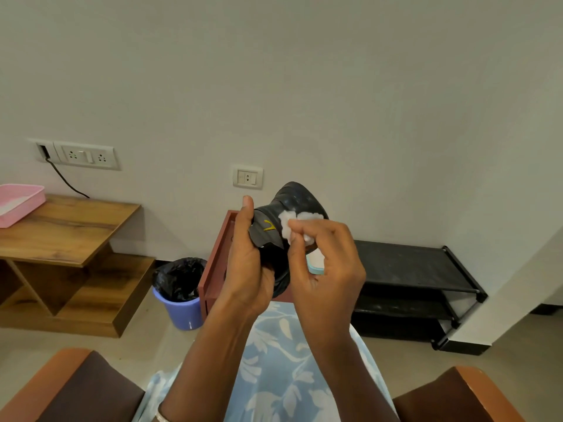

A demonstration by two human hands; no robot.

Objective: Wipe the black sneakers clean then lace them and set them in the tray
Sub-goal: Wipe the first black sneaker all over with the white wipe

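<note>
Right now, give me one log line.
stage: wiping; left hand: grips black sneaker; right hand: pinches white wipe against it; pink tray: on wooden table

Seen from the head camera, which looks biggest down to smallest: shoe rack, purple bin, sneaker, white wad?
1. Shoe rack.
2. Purple bin and sneaker look alike; the sneaker is nearer and half hidden.
3. White wad.

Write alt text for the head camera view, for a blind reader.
A person's left hand grips a black sneaker with a yellow mark while the right hand pinches a white fluffy wad against it. A pink plastic tray sits on a wooden table, far left.
</note>
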